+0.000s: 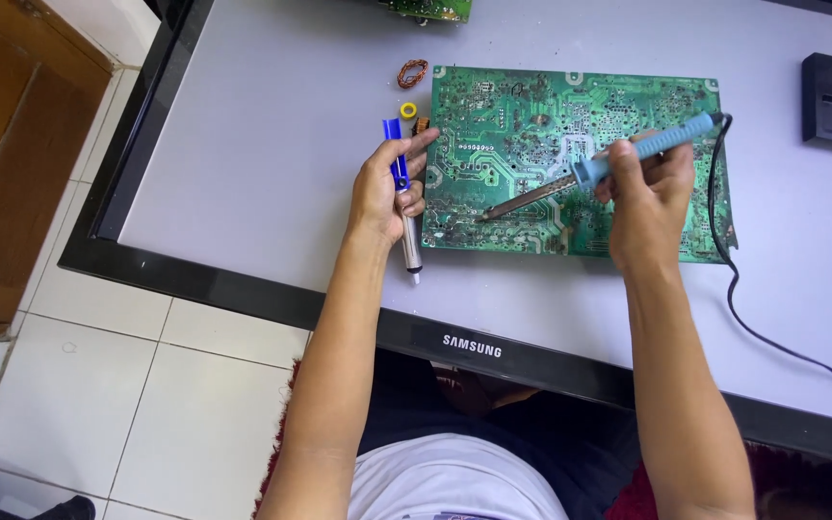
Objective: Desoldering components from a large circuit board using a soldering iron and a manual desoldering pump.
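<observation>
Right hand [649, 188] gripped the soldering iron [589, 173], tip on the circuit board [532, 106]; left hand [387, 188] held the desoldering pump [404, 207] ready alongside.

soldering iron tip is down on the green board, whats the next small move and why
Probably bring the desoldering pump in the left hand over to the iron's tip. The right hand holds the soldering iron with its tip touching the green circuit board near the lower left, while the pump lies idle just off the board's left edge, nozzle pointing away.
</observation>
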